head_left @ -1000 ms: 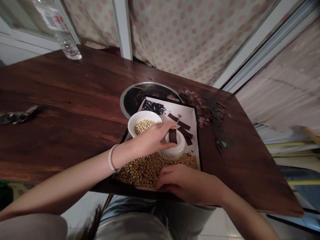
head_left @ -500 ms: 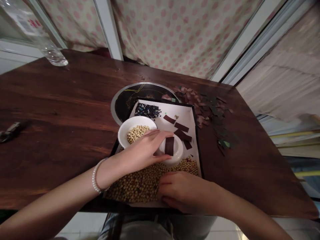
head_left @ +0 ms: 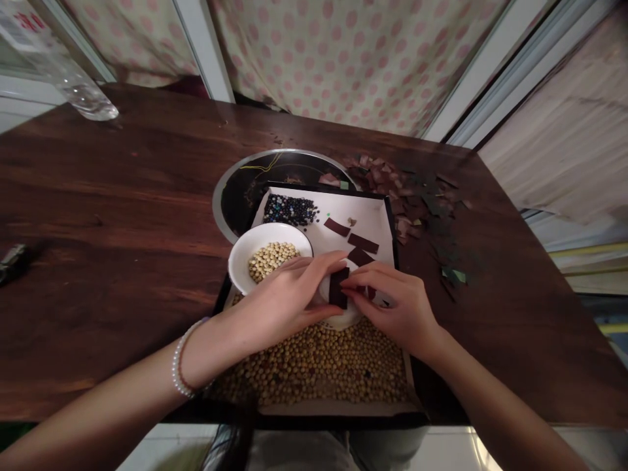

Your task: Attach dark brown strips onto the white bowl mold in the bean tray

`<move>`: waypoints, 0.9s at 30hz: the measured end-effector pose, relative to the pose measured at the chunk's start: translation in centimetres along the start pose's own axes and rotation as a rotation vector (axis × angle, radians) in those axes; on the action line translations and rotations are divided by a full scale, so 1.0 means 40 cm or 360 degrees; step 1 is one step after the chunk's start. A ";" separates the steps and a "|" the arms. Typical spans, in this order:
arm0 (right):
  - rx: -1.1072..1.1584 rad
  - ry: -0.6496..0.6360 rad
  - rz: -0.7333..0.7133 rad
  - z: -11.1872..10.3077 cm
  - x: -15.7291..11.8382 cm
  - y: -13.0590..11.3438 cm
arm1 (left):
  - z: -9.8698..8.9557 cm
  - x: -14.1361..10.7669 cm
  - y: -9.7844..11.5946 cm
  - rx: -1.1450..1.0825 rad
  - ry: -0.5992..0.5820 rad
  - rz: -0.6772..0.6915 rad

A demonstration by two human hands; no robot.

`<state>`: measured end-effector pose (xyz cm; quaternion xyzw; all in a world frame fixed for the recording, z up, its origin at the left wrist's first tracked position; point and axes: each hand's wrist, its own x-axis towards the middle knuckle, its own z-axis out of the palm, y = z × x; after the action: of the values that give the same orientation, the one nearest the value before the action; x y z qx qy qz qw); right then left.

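Note:
My left hand (head_left: 289, 297) grips a small white cup (head_left: 341, 319) from the left, its fingers wrapped over the rim. A dark brown strip (head_left: 337, 291) lies against the cup, and my right hand (head_left: 397, 302) presses it there with its fingertips. The cup is mostly hidden by both hands. Both stand over a black-rimmed tray (head_left: 387, 222) lined with white paper. Loose soybeans (head_left: 314, 369) cover its near part. A white bowl (head_left: 269, 256) of paler beans sits next to my left hand. Further dark strips (head_left: 363, 243) and dark beads (head_left: 289, 210) lie beyond.
The tray rests partly on a round black hob (head_left: 240, 193) set in a dark wooden table (head_left: 118, 176). Brown and green scraps (head_left: 422, 209) lie on the table to the right. A plastic water bottle (head_left: 73, 85) stands at the far left corner.
My right hand has left the soybeans and risen to the white cup and strip. The view has shifted slightly, and my left hand still holds the cup.

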<state>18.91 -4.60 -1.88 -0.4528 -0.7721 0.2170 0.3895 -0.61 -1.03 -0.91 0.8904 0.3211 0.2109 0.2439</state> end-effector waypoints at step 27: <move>0.0069 -0.0148 0.0136 0.003 0.011 -0.016 | 0.004 0.011 0.001 -0.0065 -0.0002 -0.0185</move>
<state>18.36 -4.53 -1.33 -0.4664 -0.7644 0.2709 0.3532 -0.22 -0.80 -0.91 0.8653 0.3676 0.2024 0.2741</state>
